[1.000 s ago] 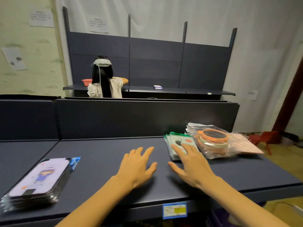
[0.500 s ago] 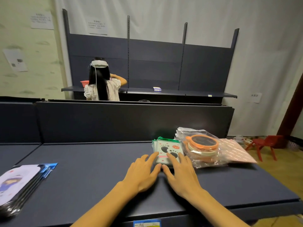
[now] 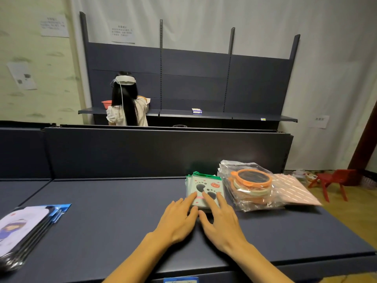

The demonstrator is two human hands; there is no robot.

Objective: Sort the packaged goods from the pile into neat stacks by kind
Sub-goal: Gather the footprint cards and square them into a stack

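A stack of green-topped paw-print packs (image 3: pixel 206 184) lies on the dark shelf top (image 3: pixel 122 211), right of centre. My left hand (image 3: pixel 177 219) and my right hand (image 3: pixel 220 219) lie side by side with straight fingers; their fingertips rest on the near edge of that stack. Right of it sits a stack of bagged orange-rimmed round items (image 3: pixel 252 185), with pink striped flat packs (image 3: pixel 295 190) beyond. At the far left edge lies a stack of white-and-blue carded packs (image 3: pixel 26 225).
A low dark back panel (image 3: pixel 163 152) bounds the shelf top behind. Beyond it a person (image 3: pixel 126 103) stands with their back to me at a tall shelving unit (image 3: pixel 193 82). A red child's chair (image 3: pixel 334 180) stands on the floor at the right.
Both hands slid forward and closer together, from the bare shelf top onto the near edge of the paw-print stack. The view shifted right, so the left stack sits nearer the frame edge.
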